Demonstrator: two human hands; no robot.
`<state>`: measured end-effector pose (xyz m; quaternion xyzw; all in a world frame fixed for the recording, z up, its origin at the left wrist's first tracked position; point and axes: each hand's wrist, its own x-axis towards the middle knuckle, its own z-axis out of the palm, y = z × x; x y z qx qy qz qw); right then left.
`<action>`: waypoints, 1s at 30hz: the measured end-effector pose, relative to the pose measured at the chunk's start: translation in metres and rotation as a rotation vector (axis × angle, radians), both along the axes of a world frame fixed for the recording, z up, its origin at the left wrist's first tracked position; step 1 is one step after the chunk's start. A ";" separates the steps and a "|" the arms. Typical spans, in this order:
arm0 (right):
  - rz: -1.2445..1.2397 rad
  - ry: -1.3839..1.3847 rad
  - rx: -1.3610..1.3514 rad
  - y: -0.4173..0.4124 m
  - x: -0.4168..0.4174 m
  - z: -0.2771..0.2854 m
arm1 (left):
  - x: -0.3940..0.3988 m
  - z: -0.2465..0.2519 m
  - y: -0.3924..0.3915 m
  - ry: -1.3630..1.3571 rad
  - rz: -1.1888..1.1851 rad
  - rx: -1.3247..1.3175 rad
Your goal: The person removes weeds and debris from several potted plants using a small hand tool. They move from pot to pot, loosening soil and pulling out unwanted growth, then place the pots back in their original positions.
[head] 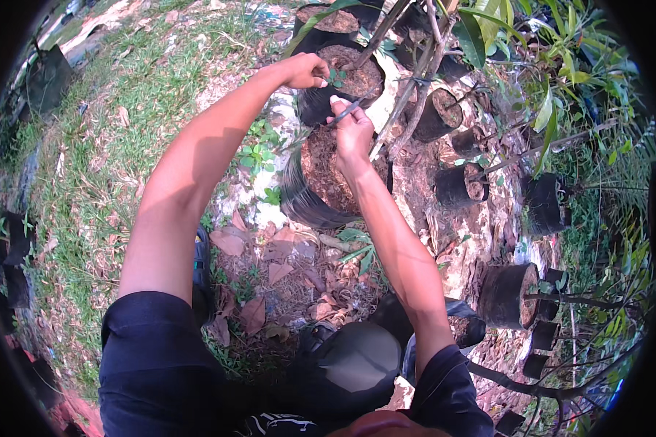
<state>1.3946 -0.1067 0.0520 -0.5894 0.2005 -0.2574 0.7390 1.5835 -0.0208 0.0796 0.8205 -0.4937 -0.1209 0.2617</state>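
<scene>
My left hand (305,71) is at the left rim of a black plastic grow bag (320,106) filled with brown soil. Its fingertips touch or nearly touch a small green weed (336,78) at that rim; whether they grip it is unclear. Below and to the right, my right hand (351,123) holds a thin, dark, narrow tool (350,109), perhaps a blade, slanting up over the bag's edge. A woody stem (374,46) rises from the bag's soil. Under my right wrist stands another black grow bag (306,199) with crumbly brown soil.
Crossing branches (415,87) stand close to the right of my right hand. Smaller potted bags (462,185) line the right side, with leafy branches (546,109) over them. Grass (126,93) covers the left. Dry leaves (279,272) lie before my knee (361,355).
</scene>
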 end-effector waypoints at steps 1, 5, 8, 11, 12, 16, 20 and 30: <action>-0.017 0.035 -0.007 0.002 0.007 0.002 | 0.007 -0.009 -0.005 -0.042 0.007 -0.077; -0.141 0.188 -0.240 -0.019 0.034 -0.021 | 0.008 -0.019 -0.042 -0.193 -0.008 0.023; -0.160 0.333 -0.394 -0.016 0.044 -0.030 | 0.023 -0.024 -0.054 -0.275 -0.060 0.103; -0.121 0.666 -0.643 -0.014 0.043 -0.006 | 0.036 -0.026 -0.056 -0.345 -0.164 0.192; -0.123 0.707 -0.697 -0.023 0.046 -0.002 | 0.043 -0.024 -0.062 -0.333 -0.200 0.186; -0.063 1.001 -0.976 -0.033 0.061 0.032 | 0.067 -0.035 -0.076 -0.275 -0.273 0.235; -0.020 1.260 -1.452 -0.062 0.062 0.045 | 0.059 -0.026 -0.106 -0.268 -0.309 0.275; 0.241 1.396 -1.429 -0.066 0.082 0.073 | 0.068 -0.040 -0.123 -0.180 -0.237 0.335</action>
